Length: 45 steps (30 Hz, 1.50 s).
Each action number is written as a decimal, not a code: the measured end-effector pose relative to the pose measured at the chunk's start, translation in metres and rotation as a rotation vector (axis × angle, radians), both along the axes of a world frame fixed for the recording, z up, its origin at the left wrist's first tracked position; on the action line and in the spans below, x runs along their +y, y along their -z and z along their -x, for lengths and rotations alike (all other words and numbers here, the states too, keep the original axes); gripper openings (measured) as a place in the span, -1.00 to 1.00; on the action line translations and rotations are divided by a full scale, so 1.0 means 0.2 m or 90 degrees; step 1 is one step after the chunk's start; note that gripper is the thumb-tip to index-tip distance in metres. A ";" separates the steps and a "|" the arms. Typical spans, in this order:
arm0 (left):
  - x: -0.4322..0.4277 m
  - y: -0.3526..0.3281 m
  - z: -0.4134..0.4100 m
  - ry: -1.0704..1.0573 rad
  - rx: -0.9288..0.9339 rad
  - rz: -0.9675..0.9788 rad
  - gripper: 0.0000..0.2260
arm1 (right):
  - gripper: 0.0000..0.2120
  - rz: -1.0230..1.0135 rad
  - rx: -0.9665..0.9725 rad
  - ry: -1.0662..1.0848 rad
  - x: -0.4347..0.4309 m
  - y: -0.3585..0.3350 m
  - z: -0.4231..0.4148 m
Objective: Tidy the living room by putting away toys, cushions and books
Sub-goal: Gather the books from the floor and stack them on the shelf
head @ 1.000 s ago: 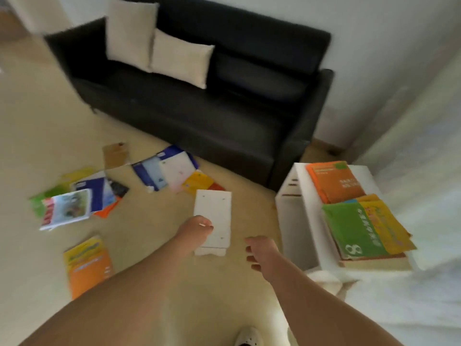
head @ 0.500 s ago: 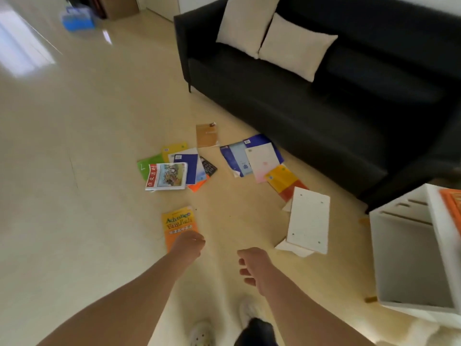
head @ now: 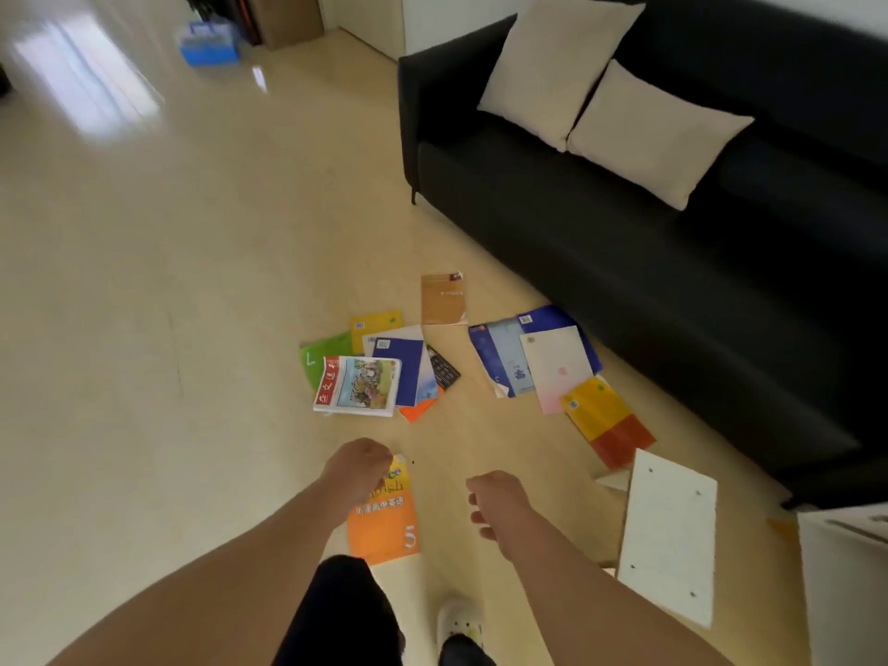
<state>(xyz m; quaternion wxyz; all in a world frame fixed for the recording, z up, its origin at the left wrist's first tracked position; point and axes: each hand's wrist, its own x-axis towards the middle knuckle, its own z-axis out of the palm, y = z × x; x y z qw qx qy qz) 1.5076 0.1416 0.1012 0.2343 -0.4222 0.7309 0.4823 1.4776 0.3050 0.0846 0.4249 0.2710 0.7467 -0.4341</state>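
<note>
Several books lie scattered on the floor in front of a black sofa. Nearest me is an orange and yellow English book. My left hand hovers curled over its top left corner and holds nothing. To the right of that book is my right hand, loosely curled and empty. Farther off lie a picture-cover book, a blue book, a brown book, a white-pink book and a yellow-red book. Two cream cushions lean on the sofa.
A white board lies on the floor at the right, beside the corner of a white shelf unit. A blue box stands far back left. My dark-clad knee and white shoe are below the hands. Bare floor spreads to the left.
My view has swung left and come closer to the books. The shelf unit has slid almost out of view. My left hand now overlaps the orange and yellow book.
</note>
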 end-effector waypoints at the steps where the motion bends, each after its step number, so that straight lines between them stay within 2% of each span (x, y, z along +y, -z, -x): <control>1: -0.04 0.01 0.05 0.007 0.002 -0.007 -0.89 | -0.77 0.002 -0.003 0.005 -0.04 0.00 0.04; 5: -0.28 0.11 0.32 0.063 -0.004 -0.007 -0.91 | -0.76 -0.012 -0.013 0.030 -0.27 0.11 0.25; 7: -0.40 0.18 0.46 0.092 0.000 -0.003 -0.90 | -0.73 0.023 -0.022 0.063 -0.40 0.18 0.34; 10: -0.66 0.30 0.73 0.153 -0.002 0.000 -0.85 | -0.72 0.059 -0.031 0.193 -0.68 0.27 0.51; 15: -1.08 0.39 1.11 0.408 -0.024 0.031 -0.76 | -0.78 0.020 -0.078 0.333 -1.18 0.38 0.70; 20: -1.38 0.56 1.32 0.467 -0.030 0.036 -0.77 | -0.75 0.057 -0.095 0.429 -1.55 0.43 0.85; 24: -1.53 0.83 1.40 0.536 -0.058 0.052 -0.79 | -0.73 0.083 -0.133 0.483 -1.68 0.67 0.90; 32: -1.64 1.80 1.51 0.704 -0.027 0.101 -0.77 | -0.78 0.060 -0.144 0.581 -1.86 1.76 0.86; 35: -1.64 2.26 1.55 0.795 -0.016 0.123 -0.74 | -0.87 0.069 -0.141 0.716 -1.86 2.24 0.91; 37: -1.61 2.62 1.55 0.839 -0.015 0.131 -0.73 | -0.77 0.084 -0.123 0.808 -1.85 2.58 0.95; 40: -1.56 2.95 1.57 0.917 0.061 0.143 -0.64 | -0.59 0.115 -0.074 0.809 -1.85 2.91 1.03; 43: -1.57 3.10 1.57 0.994 0.162 0.241 -0.51 | -0.68 0.207 -0.022 0.833 -1.82 3.08 1.06; 45: -1.59 3.13 1.58 0.994 0.205 0.239 -0.43 | -0.74 0.200 -0.015 0.818 -1.78 3.10 1.06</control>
